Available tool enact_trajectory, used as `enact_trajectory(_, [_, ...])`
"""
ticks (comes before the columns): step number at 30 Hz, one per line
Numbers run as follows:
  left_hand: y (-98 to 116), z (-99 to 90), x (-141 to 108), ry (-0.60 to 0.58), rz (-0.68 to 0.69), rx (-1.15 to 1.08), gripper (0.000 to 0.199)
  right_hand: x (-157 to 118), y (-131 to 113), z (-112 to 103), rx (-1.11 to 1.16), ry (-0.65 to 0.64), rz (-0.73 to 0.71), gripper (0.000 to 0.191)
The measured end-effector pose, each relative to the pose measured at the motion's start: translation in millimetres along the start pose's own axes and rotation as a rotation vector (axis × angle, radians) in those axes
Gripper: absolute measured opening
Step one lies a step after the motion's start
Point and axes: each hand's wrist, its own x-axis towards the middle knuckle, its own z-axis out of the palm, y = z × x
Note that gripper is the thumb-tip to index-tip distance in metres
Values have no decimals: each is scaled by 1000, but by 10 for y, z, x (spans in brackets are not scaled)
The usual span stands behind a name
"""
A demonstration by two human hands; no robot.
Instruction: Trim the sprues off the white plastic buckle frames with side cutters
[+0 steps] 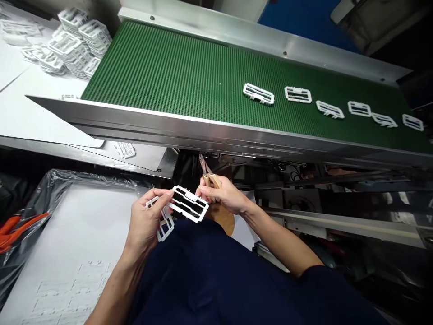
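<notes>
My left hand (147, 219) is closed on two white plastic frames. One slotted frame (190, 204) points to the right, pinched between thumb and fingers. The other frame (165, 228) hangs down behind the fingers, partly hidden by them. My right hand (225, 195) is wrapped round a pair of cutting pliers (211, 179) with tan handles, the metal jaws pointing up and away from me. Its fingertips are close to the right end of the slotted frame; whether they touch it I cannot tell.
A green ribbed conveyor belt (176, 76) with metal side rails (203, 128) crosses ahead, carrying several white frames (259, 94) on its right part. Stacks of frames (69, 49) stand at the upper left. Orange-handled scissors (20, 232) lie by a plastic-lined box (84, 216) at left.
</notes>
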Motion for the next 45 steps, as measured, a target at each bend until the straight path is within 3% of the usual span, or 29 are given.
enact_trajectory(8, [-4,39,-20,-3,0,24,28,-15,43,38,-16,34,8,37])
enact_trajectory(16, [105,-99,-9,-255,-44,93,24,-60,123,14,-88,54,-42,32])
enact_trajectory(23, [154,-152,56,-322,-125,209,24,-64,170,-22,-167,28,-36,30])
enact_trajectory(29, [115,-167,128,-478,-29,294,22,-90,221,-32,-222,0,-23,29])
enact_trajectory(35, [88,-176,118,-494,296,487,18,-102,456,-18,-31,-113,2,30])
enact_trajectory(39, [56,-202,55,-655,268,522,17,-148,753,76,57,-175,41,32])
enact_trajectory(42, [27,-231,-40,-732,240,620,18,-240,830,126,-48,-219,69,29])
enact_trajectory(45, [6,-252,-129,-717,230,717,20,-356,659,77,-411,-237,60,19])
